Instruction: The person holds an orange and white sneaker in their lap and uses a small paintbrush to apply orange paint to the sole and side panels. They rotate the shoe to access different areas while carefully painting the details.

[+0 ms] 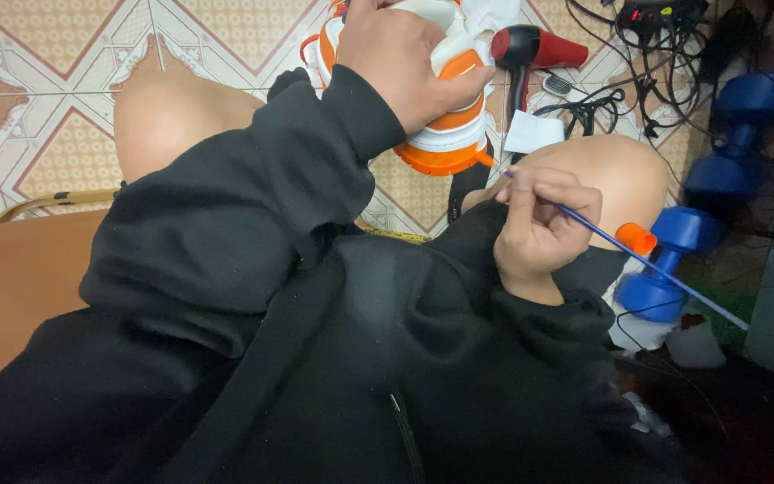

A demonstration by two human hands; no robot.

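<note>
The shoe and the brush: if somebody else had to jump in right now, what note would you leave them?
Left hand: wrapped over the white and orange shoe, held up above the knees.
Right hand: pinching a thin blue paintbrush, tip pointing at the shoe's orange sole edge; whether it touches cannot be told.
Nearby: small orange cap by the right knee, blue dumbbells and a red and black hair dryer on the tiled floor.
Done: the sole edge looks orange.
Left: cannot be told from this view.

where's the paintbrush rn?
Head view, right of centre: the thin blue paintbrush is in the right hand, tip touching the orange sole of the sneaker, handle running toward the blue dumbbell.
</note>
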